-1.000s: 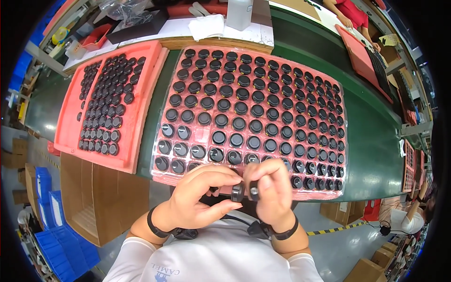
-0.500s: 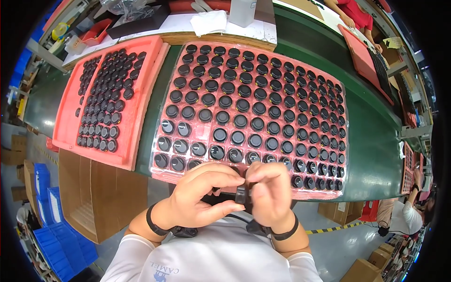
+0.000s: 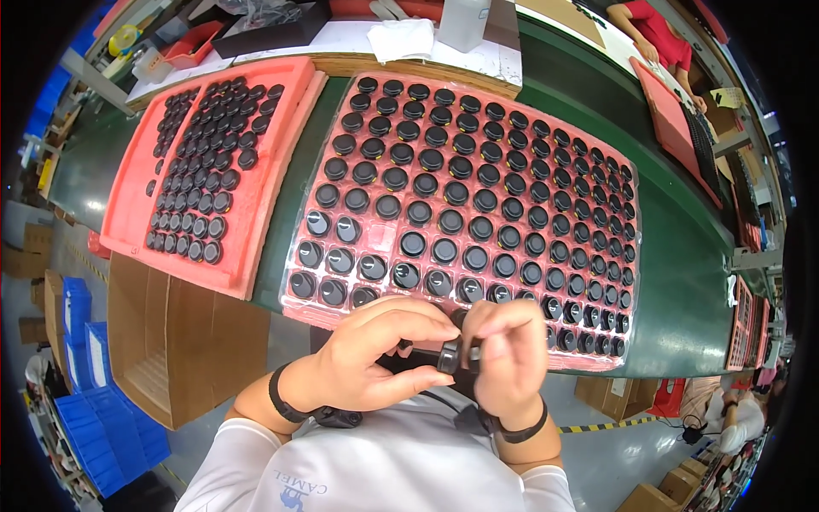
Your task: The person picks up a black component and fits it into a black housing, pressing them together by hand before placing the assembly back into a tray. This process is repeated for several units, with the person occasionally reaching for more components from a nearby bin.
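The right hand has shifted slightly right, away from the left hand, whose thumb and fingers pinch a small, black, round part at the near edge of a pink tray with clear plastic pockets. Blur hides whether the right hand's curled fingers grip anything.

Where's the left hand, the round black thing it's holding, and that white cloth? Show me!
Left hand (image 3: 363,354): head view, on the middle of the hand.
Round black thing (image 3: 447,357): head view, on its visible side.
White cloth (image 3: 401,40): head view, on its crumpled middle.
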`<state>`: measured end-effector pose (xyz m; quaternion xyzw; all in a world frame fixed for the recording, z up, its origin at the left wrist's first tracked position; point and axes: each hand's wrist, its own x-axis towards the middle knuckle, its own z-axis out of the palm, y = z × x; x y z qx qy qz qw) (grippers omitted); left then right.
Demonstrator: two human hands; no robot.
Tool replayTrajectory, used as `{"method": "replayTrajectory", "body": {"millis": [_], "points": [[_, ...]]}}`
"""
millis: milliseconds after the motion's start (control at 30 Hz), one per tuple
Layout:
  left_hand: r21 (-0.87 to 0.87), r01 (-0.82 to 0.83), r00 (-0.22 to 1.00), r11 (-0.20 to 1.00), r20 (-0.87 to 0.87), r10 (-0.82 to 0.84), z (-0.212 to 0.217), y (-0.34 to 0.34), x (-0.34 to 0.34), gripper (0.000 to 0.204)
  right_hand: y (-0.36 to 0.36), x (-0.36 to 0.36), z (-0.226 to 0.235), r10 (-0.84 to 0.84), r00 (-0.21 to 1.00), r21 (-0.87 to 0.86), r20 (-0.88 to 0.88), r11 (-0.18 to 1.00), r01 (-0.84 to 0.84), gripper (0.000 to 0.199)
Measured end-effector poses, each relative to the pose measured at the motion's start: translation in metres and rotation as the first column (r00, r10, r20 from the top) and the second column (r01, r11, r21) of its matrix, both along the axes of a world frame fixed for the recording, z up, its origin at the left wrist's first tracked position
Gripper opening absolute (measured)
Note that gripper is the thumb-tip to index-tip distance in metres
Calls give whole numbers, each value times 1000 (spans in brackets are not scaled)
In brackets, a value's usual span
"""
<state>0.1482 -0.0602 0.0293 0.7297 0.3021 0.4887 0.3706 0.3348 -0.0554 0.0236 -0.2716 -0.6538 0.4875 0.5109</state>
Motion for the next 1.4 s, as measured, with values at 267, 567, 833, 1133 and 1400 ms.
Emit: {"method": "replayTrajectory", "body": {"millis": [267,567,833,1133,1400], "points": [[25,-19,999,1000,37,18,0,1,0,43,-2,5,11,1,997,-298,-72,954,-23,45],[-101,-43,999,994,8,44,-4,-3,-6,48,9,11,16,-28,957,125,289,992,-9,34],[-287,-32,999,957,25,41,0,-8,-28,45,30,-2,46,-8,851,242,525,960,-140,34],[-572,44,978,819,193,82,-24,-25,-69,30,73,-37,52,15,629,137,777,972,-192,26],[-611,107,918,784,364,158,-16,-22,-76,23,106,-77,28,-99,478,251,873,931,-265,21]]}}
